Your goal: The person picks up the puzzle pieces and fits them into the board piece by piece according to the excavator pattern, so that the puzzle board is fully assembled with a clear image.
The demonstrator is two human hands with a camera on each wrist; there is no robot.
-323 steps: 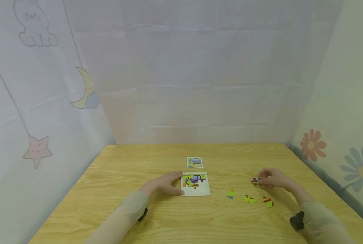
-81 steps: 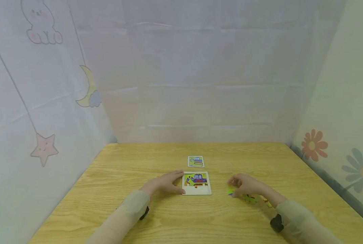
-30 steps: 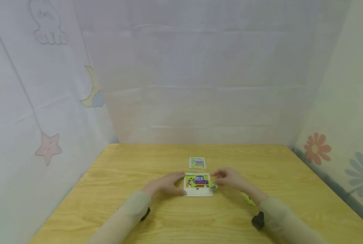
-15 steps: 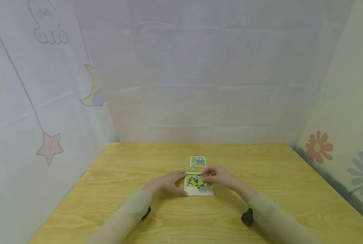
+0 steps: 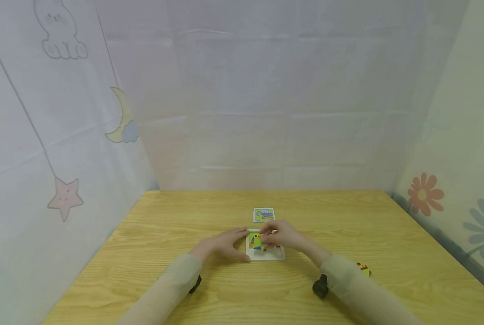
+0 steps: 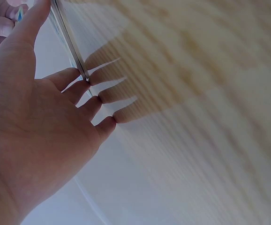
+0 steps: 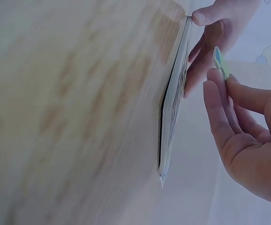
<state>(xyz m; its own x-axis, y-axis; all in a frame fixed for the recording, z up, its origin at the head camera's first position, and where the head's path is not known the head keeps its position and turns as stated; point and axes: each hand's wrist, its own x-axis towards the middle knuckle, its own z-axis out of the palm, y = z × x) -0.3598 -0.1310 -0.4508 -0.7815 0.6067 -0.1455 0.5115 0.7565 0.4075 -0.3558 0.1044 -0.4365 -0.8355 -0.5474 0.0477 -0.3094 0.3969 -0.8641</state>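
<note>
A white-rimmed picture puzzle tray (image 5: 272, 257) lies on the table, partly filled with a purple digger picture. My left hand (image 5: 227, 243) rests at its left side, thumb by the near corner and fingers by the far one. Those fingers look fairly straight in the left wrist view, tips down on the table beside the tray edge (image 6: 71, 40). Over the tray, my right hand (image 5: 286, 235) pinches a green-and-blue puzzle piece (image 7: 220, 61) between thumb and fingers. In the right wrist view this piece is held tilted, apart from the tray. That hand hides the tray's upper right part.
Behind the tray lies a small printed card (image 5: 264, 215) with a similar digger. A loose puzzle piece (image 5: 364, 269) sits on the wooden table (image 5: 234, 293) beyond my right sleeve, which may cover another piece. Pale cloth walls (image 5: 242, 113) enclose the back and sides.
A dark-based piece taken from the right has joined the picture. My right hand then picked up the green-and-blue piece and carried it left over the tray. My left hand stayed put.
</note>
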